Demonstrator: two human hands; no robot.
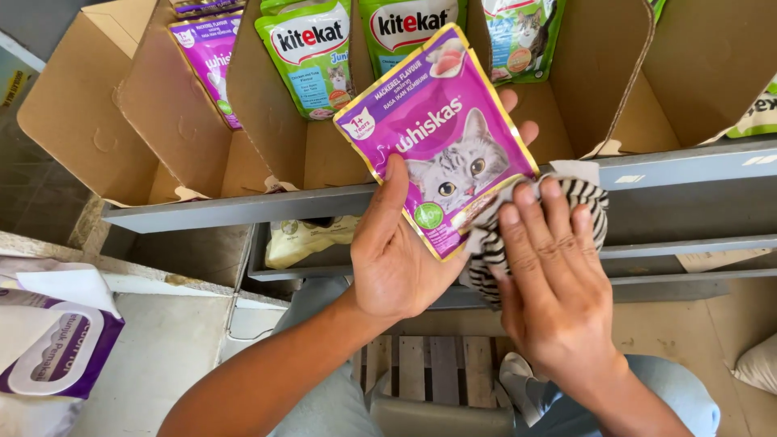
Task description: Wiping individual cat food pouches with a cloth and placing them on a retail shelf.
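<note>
Purple cat-food pouch held and wiped over a grey shelf.

Nearest, the left hand (396,259) grips one purple pouch (441,137) from below, thumb across its front, while the right hand (550,283) presses one black-and-white striped cloth (587,202) against the pouch's lower right corner. Just behind the pouch runs the grey shelf (243,209). Beyond the pouch stand open cardboard boxes (154,121) holding two more purple pouches (212,57) and three green pouches (312,53) that show.

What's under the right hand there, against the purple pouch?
A black-and-white striped cloth lies under the right hand, pressed to the purple pouch's lower corner. That corner is covered; the left hand holds the pouch.
</note>
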